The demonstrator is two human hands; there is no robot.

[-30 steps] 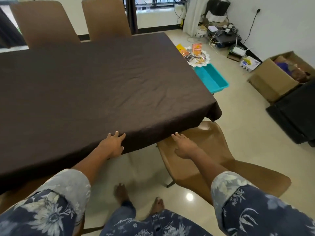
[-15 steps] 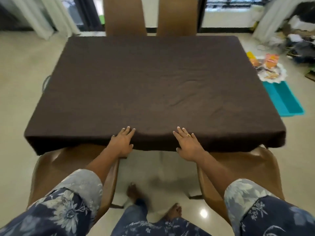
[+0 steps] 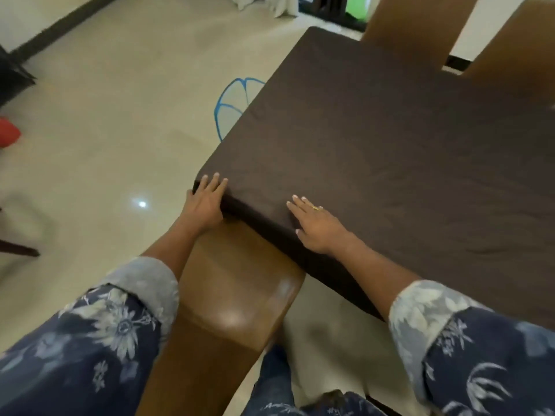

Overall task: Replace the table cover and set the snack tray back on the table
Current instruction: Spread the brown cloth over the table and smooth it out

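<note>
Head cam is looking down at your two hands on the near left corner of the bench, which is wrapped completely in the dark brown cover (image 3: 390,151), so you can't see the bench top itself. The cover lies pretty flat across the top with only a few soft wrinkles, and it hangs down over the near edge and the left side. Your left hand (image 3: 207,205) sits right on the corner, fingers straight and laid over the top edge, palm against the hanging part, not gripping anything as far as I can tell. Your right hand (image 3: 318,228) is a bit further along the near edge, flat on the cloth with fingers stretched out and together, a ring (image 3: 316,208) on one of them, pressing rather than pinching. Both sleeves are rolled back, blue floral print. A brown chair (image 3: 234,295) is tucked in just below the corner, under your left forearm, and two tall chair backs (image 3: 414,22) stand at the far side of the bench. On the pale floor (image 3: 105,115) to the left of the bench there's a blue-rimmed mesh thing (image 3: 232,103), partly hidden by the cover's edge, and something red (image 3: 7,135) at the frame's left edge, too cut off to identify.
</note>
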